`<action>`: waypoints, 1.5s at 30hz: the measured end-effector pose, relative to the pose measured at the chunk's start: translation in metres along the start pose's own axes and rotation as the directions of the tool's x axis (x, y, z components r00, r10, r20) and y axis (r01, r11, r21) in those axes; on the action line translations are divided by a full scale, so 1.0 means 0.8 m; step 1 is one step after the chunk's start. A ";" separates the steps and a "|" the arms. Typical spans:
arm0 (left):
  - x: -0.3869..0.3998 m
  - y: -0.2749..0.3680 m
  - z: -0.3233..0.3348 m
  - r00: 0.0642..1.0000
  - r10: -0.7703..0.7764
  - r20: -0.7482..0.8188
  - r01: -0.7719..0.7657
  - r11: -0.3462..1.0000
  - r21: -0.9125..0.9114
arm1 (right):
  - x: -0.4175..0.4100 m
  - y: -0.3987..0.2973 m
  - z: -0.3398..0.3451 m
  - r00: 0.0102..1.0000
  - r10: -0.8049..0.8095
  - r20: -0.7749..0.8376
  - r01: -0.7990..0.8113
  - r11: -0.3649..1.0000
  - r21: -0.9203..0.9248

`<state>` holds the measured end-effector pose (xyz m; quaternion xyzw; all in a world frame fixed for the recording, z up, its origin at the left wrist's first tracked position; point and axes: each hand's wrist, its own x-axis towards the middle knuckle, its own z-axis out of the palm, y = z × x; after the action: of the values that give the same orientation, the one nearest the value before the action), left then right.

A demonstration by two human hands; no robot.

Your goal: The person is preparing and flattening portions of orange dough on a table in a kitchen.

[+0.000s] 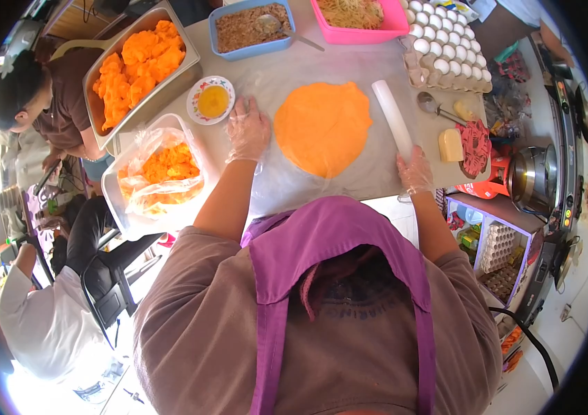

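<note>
A flattened round of orange dough (323,129) lies on the plastic-covered table between my hands. My left hand (248,129), in a clear plastic glove, rests palm down with fingers spread, left of the dough and beside a floral dish of yellow liquid (213,101). In the same kind of glove, my right hand (414,171) is closed around the near end of a white rolling pin (392,116), which points away from me to the right of the dough. The pin and the dough do not touch.
A metal pan of orange dough (141,72) and a plastic-lined tub (108,192) stand left. Beyond are a blue container of brown filling (214,31), a pink container of shreds (345,35) and egg trays (418,78). A butter-like block (449,145) lies right. People are at the left.
</note>
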<state>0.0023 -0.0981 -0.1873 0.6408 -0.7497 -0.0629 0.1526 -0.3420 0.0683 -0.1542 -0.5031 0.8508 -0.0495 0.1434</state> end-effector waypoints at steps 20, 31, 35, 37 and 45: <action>-0.005 0.025 -0.014 0.988 0.151 -0.017 -0.150 0.988 0.035 | 0.008 0.012 -0.008 0.997 -0.022 0.071 0.017 0.998 0.064; -0.092 0.169 0.111 0.313 0.621 -0.718 -0.532 -0.512 -0.675 | 0.031 -0.134 0.019 0.856 -0.418 0.304 0.405 0.908 0.110; -0.138 0.142 0.134 0.468 0.883 0.025 -0.760 0.417 -0.498 | 0.038 -0.181 0.017 0.799 -0.441 0.408 0.529 0.839 -0.129; -0.125 0.153 0.094 0.303 0.949 0.083 -0.851 0.309 -0.425 | 0.040 -0.178 0.017 0.809 -0.545 0.221 0.565 0.825 -0.034; -0.095 0.105 0.021 0.522 0.653 0.549 -0.196 0.718 -0.668 | 0.070 -0.185 0.058 0.780 -0.606 0.156 0.623 0.777 -0.097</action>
<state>-0.0717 -0.0108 -0.1905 0.2703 -0.8314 -0.4854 0.0062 -0.2286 -0.0500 -0.1757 -0.7642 0.6313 -0.0034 0.1320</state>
